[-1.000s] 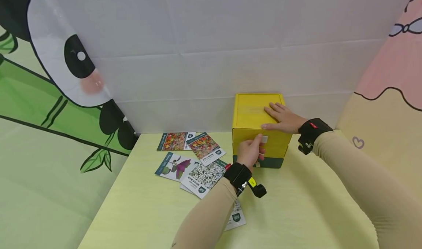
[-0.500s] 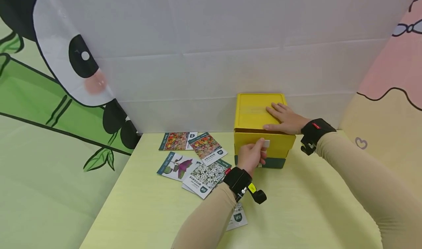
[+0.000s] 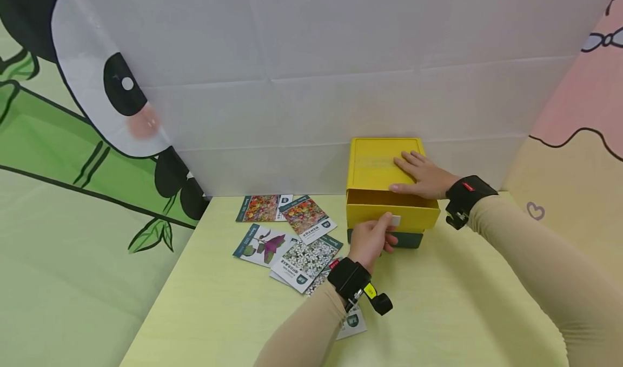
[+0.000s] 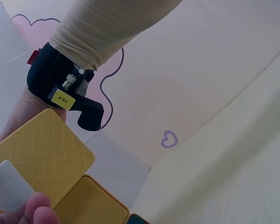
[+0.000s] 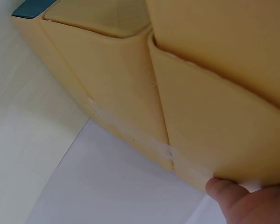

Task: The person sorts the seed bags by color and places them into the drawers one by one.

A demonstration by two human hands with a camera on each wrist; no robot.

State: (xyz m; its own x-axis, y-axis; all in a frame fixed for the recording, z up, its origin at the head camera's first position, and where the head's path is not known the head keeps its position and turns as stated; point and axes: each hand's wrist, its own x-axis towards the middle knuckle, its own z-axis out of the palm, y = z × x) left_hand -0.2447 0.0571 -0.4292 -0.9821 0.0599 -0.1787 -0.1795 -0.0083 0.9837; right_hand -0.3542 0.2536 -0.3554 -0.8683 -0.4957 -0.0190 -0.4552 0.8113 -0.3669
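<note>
A small yellow drawer box (image 3: 382,161) with a dark green bottom level (image 3: 409,240) stands against the back wall. Its top drawer (image 3: 418,214) is partly pulled out, and a yellow inner wall shows in the gap. My left hand (image 3: 368,241) pinches the white pull tab (image 3: 396,220) on that drawer's front; the left wrist view shows the tab (image 4: 10,186) against the grid-patterned drawer front (image 4: 53,149). Fingers spread, my right hand (image 3: 423,178) rests on the box's top. In the right wrist view its fingers (image 5: 224,192) touch the taped box edge.
Several seed packets with flower pictures, such as a white-flowered one (image 3: 307,259) and a purple-flowered one (image 3: 266,245), lie overlapping on the pale yellow table (image 3: 194,307) left of the box. Another packet (image 3: 352,324) is partly under my left forearm.
The top drawer has gone from closed to partly out toward me, my left hand moving back with the tab. My right hand has stayed on the box's top.
</note>
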